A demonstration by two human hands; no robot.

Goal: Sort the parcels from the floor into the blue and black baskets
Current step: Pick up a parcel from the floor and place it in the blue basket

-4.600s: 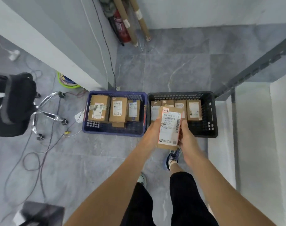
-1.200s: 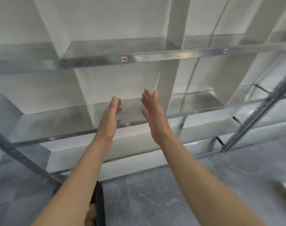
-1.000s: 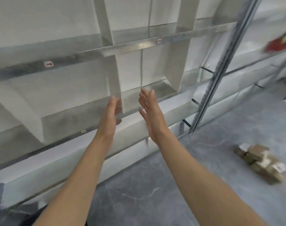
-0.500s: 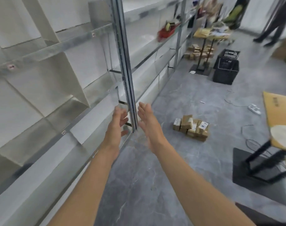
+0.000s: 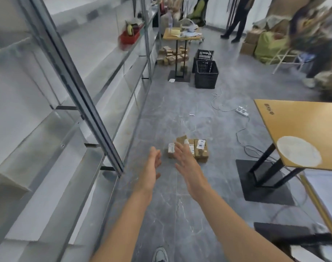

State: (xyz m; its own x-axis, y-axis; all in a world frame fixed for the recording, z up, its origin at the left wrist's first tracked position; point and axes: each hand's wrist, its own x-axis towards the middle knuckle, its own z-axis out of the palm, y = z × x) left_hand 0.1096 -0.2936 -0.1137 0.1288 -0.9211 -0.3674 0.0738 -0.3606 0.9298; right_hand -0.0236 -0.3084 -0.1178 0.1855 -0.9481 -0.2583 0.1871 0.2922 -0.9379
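Both empty, left hand [image 5: 152, 165] and right hand [image 5: 187, 165] with fingers [image 5: 180, 149] slack, short of the parcels [image 5: 201, 150]; could topple that heap by grabbing hastily.

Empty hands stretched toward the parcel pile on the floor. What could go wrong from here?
Loose cables trail across the floor right of the parcels; a foot could catch one on the approach.
The wooden table overhangs near the pile; bending down could mean a bump against its corner.
The parcels lie loosely heaped; with the left hand and right hand both open, a hasty grip on several may drop one.
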